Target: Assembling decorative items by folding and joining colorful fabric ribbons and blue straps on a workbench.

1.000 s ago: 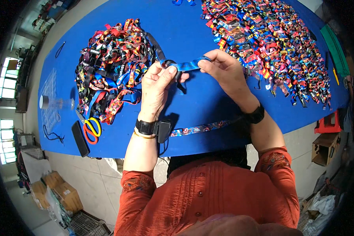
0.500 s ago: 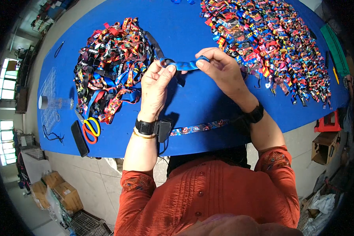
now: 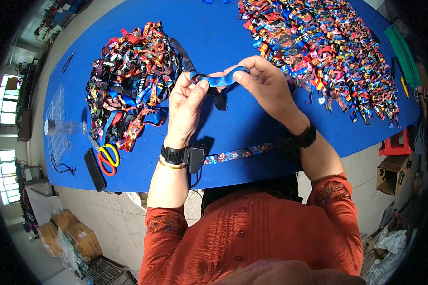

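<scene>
Above the blue table, a short blue fabric strap (image 3: 218,81) is stretched between my two hands, its ends curling into loops. My left hand (image 3: 185,102) pinches its left end, thumb on top, by a dark piece. At the other end, my right hand (image 3: 269,88) holds the strap between thumb and fingers. A black strap end (image 3: 220,100) hangs or lies just below; whether it joins the blue one I cannot tell. Nearer to me, a patterned strap (image 3: 238,154) lies across the table between my wrists. A tangled heap of printed straps (image 3: 133,80) is left of my left hand.
A large pile of small colourful strap loops (image 3: 318,57) covers the right side of the table. At the left lie scissors with red and yellow handles (image 3: 108,159), a black slab-shaped object (image 3: 95,169), and a clear bottle (image 3: 66,127). The table's near edge (image 3: 128,190) curves before me.
The strap's right end now bends up into a wider loop at my right fingers. Both hands keep their grip and have barely moved; the whole view has shifted slightly.
</scene>
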Demonstrator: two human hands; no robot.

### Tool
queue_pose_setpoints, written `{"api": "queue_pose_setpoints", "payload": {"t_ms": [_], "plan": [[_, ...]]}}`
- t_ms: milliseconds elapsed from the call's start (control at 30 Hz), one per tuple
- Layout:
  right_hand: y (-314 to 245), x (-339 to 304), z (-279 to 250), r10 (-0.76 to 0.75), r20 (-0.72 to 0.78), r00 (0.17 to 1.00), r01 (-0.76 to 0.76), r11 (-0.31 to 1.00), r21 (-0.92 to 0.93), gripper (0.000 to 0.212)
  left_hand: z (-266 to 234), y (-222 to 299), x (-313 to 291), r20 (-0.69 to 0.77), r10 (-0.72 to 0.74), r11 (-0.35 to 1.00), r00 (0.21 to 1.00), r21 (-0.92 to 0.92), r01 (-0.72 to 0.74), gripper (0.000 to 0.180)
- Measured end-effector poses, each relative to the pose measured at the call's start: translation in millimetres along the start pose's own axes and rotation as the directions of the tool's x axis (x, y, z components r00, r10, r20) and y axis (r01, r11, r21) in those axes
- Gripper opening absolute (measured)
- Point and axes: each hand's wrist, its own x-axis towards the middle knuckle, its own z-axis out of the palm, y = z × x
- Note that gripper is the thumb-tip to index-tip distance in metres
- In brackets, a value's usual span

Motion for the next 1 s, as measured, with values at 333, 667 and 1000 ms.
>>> {"api": "queue_pose_setpoints", "payload": {"t_ms": [333, 667, 1000], "plan": [[-1, 2, -1, -0.030, -0.043, 0.999, 0.031, 0.999, 0.037, 0.012, 9, 3, 0, -0.011, 0.020, 1.000, 1.000, -0.016, -0.020, 0.015], [-3, 2, -2, 0.089, -0.047, 0.995, -0.091, 0.995, -0.044, 0.011, 5, 7, 2, 0.019, -0.016, 0.990, 1.000, -0.141, 0.018, 0.013], [1, 2, -6, 0.013, -0.035, 0.999, -0.014, 0.999, -0.031, 0.008, 6, 4, 1, -0.019, -0.056, 0.989, 0.998, -0.136, 0.053, 0.016]]}}
